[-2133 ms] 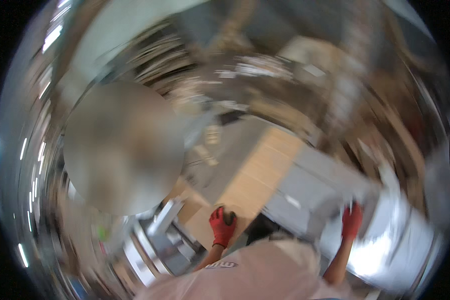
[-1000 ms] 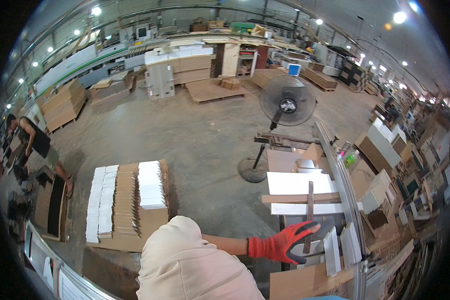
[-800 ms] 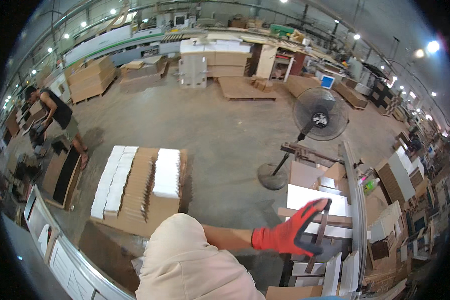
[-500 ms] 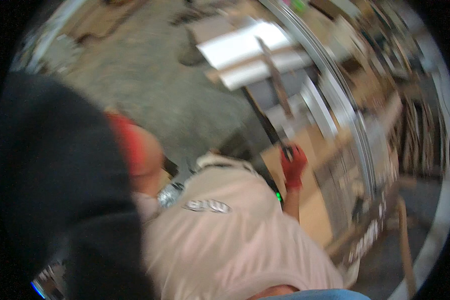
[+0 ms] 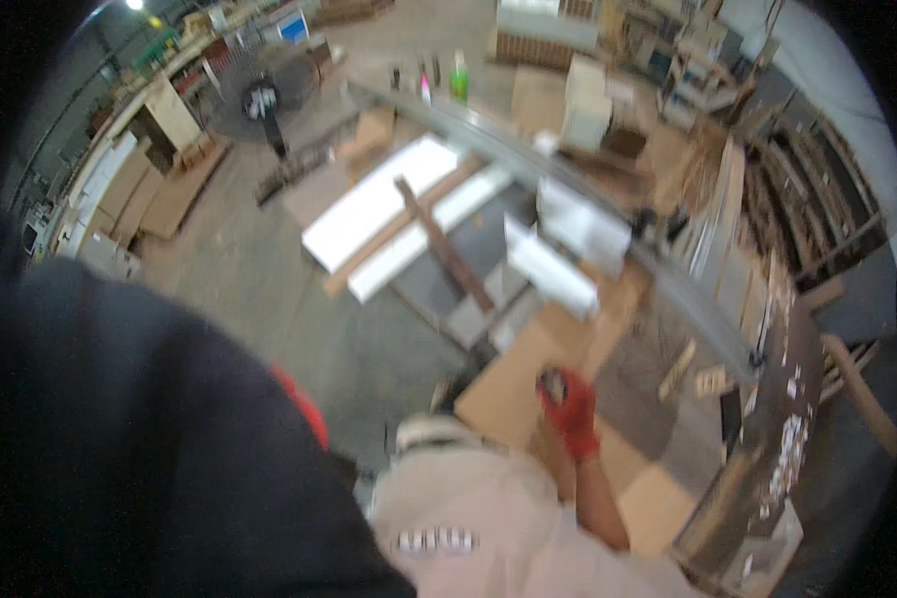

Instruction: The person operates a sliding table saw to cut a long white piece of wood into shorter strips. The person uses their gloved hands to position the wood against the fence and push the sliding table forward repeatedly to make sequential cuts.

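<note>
The right hand [image 5: 568, 404], in a red glove with dark fingertips, is at the tan board [image 5: 513, 384] near the middle of the scene; its fingers look curled, but blur hides whether they pinch anything. The board is flat, straight-edged and smooth-looking, warm brown, with a greyish area toward its right. At the near left, a large soft black shape [image 5: 149, 439] shows a red sliver [image 5: 301, 407] along its edge; the left hand's state cannot be told. Beyond the board lie glossy white panels [image 5: 369, 214], crossed by a slim dark brown strip [image 5: 444, 249]. A long silvery metal rail [image 5: 568, 174] slants past on the right; far left stands a round-caged fan [image 5: 259, 100].
</note>
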A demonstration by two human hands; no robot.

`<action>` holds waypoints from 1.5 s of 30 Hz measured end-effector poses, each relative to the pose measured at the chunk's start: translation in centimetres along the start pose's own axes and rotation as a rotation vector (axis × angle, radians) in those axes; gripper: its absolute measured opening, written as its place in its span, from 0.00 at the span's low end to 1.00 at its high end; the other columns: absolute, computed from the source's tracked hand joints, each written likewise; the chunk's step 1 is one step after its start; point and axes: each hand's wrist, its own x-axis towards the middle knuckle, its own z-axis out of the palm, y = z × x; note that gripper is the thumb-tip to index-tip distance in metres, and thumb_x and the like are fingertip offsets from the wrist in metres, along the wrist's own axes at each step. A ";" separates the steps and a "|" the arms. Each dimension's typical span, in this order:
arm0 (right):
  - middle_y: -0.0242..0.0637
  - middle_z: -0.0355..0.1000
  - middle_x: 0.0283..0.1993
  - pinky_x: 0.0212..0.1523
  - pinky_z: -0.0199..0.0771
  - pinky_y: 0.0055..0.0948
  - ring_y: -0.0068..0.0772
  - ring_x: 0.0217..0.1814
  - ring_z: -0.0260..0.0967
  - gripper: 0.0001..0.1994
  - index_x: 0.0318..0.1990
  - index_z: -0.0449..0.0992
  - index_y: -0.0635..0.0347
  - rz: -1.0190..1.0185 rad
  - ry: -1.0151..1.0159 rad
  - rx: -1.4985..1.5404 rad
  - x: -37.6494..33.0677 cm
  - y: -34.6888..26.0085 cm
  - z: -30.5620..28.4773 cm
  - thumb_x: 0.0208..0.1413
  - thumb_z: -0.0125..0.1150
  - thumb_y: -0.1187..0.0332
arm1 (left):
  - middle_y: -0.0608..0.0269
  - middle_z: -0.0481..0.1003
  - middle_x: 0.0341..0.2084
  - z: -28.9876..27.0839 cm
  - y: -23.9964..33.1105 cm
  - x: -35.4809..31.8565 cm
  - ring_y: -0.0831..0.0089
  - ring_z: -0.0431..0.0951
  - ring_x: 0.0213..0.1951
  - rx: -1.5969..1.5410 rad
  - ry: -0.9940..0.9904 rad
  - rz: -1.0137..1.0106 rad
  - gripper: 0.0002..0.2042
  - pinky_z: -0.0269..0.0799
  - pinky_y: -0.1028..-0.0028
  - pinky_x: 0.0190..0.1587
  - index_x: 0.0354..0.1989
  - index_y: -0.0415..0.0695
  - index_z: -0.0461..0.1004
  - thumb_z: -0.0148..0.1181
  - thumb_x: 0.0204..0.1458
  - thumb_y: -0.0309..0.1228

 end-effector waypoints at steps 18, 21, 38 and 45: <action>0.35 0.74 0.39 0.43 0.72 0.41 0.40 0.44 0.73 0.25 0.49 0.73 0.50 -0.285 0.036 -0.460 24.3 7.9 4.5 0.40 0.72 0.60 | 0.55 0.69 0.57 1.3 -8.2 -17.6 0.69 0.70 0.57 0.023 0.215 -0.782 0.29 0.66 0.71 0.59 0.62 0.37 0.61 0.61 0.51 0.17; 0.38 0.76 0.39 0.44 0.72 0.41 0.43 0.44 0.74 0.23 0.48 0.74 0.51 -0.183 -0.040 -0.394 25.1 7.0 3.0 0.40 0.70 0.62 | 0.56 0.70 0.58 2.0 -8.6 -18.4 0.70 0.71 0.57 0.079 0.068 -0.765 0.28 0.66 0.71 0.58 0.61 0.36 0.61 0.64 0.51 0.19; 0.27 0.74 0.34 0.41 0.70 0.21 0.17 0.37 0.69 0.13 0.38 0.78 0.63 0.327 -0.289 0.850 14.9 -5.1 -7.5 0.42 0.72 0.76 | 0.61 0.70 0.52 7.1 -15.1 -6.2 0.74 0.74 0.47 -0.318 0.001 -0.747 0.33 0.71 0.76 0.49 0.66 0.43 0.59 0.65 0.50 0.19; 0.26 0.73 0.35 0.38 0.70 0.20 0.16 0.36 0.68 0.13 0.38 0.77 0.62 0.405 -0.235 0.878 12.3 -4.7 -7.8 0.44 0.72 0.74 | 0.65 0.75 0.43 7.9 -15.7 -6.7 0.80 0.76 0.37 -0.360 -0.058 -0.752 0.25 0.72 0.80 0.35 0.58 0.41 0.69 0.65 0.49 0.18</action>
